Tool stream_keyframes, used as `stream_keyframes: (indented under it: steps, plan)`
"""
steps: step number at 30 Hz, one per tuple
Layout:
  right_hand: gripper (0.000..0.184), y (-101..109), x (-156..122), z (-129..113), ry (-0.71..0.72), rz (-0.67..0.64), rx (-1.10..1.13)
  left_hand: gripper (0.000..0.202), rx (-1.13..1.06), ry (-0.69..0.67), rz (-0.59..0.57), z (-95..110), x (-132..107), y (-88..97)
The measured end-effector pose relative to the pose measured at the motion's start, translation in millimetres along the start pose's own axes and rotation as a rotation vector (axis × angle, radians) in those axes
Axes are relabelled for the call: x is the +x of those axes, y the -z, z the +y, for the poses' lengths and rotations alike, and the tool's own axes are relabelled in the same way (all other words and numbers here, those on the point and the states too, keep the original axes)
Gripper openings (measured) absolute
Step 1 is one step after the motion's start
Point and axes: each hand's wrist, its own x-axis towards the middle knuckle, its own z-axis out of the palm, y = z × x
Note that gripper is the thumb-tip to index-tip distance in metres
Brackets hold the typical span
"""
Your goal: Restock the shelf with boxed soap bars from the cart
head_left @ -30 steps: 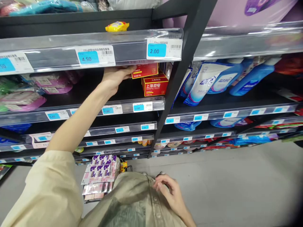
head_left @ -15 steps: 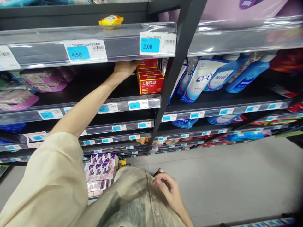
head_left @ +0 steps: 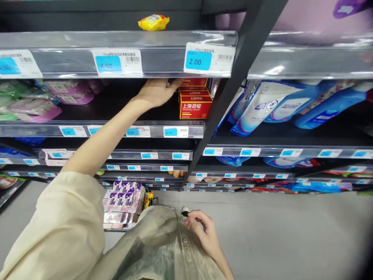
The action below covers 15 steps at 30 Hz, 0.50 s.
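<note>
Presently, reading my view as a clock face, I have the left hand (head_left: 155, 93) at 11 o'clock, palm down above a flat black shelf board (head_left: 163, 113), fingers partly hidden behind the clear plastic price strip (head_left: 163, 64). Its thumb stands apart from the palm and points toward the stacked red cardboard boxes with yellow edging and white lettering (head_left: 196, 107) at 12 o'clock; I cannot tell whether it pinches the upper one. Those boxes sit just beside a slanted black upright (head_left: 223, 95). I see the right hand (head_left: 205, 231) near 6 o'clock, fingers loosely curled before the khaki buttoned shirt (head_left: 163, 233); whether it pinches anything, I cannot tell. A crinkled yellow packet (head_left: 154, 23) lies at 11 o'clock on the shelf above, a white-and-blue plastic pouch (head_left: 258, 107) leans at 2 o'clock, and stacked purple, pink and white boxes (head_left: 124, 200) stand at 8 o'clock.
</note>
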Motion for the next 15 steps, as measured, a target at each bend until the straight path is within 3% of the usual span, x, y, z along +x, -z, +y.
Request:
stream_keyframes:
  steps: [4,6,8,10,12,13,15]
  plan:
    - [0.035,18.6,23.0,3.2,-0.106,-0.068,-0.009,0.062,0.185,-0.124,0.156,34.6,-112.3,36.0]
    - [0.041,26.8,35.6,7.8,-0.151,-0.099,-0.04,0.049,0.231,-0.032,0.248,34.0,-183.0,30.5]
    - [0.046,32.4,47.8,12.7,-0.203,-0.173,-0.076,0.036,0.249,0.172,0.274,24.2,-264.6,4.6]
    - [0.05,34.0,60.5,16.8,-0.26,-0.3,-0.126,0.033,0.251,0.448,0.121,18.6,-357.0,-35.6]
    - [0.05,30.4,74.2,19.8,-0.277,-0.447,-0.187,0.034,0.197,0.848,-0.221,34.0,-449.9,-81.0]
    - [0.049,26.5,81.0,21.2,-0.263,-0.52,-0.212,0.035,0.143,1.051,-0.423,52.3,-491.2,-103.1]
    - [0.046,14.6,93.7,24.1,-0.21,-0.65,-0.237,0.019,0.038,1.236,-0.57,105.7,-554.5,-142.5]
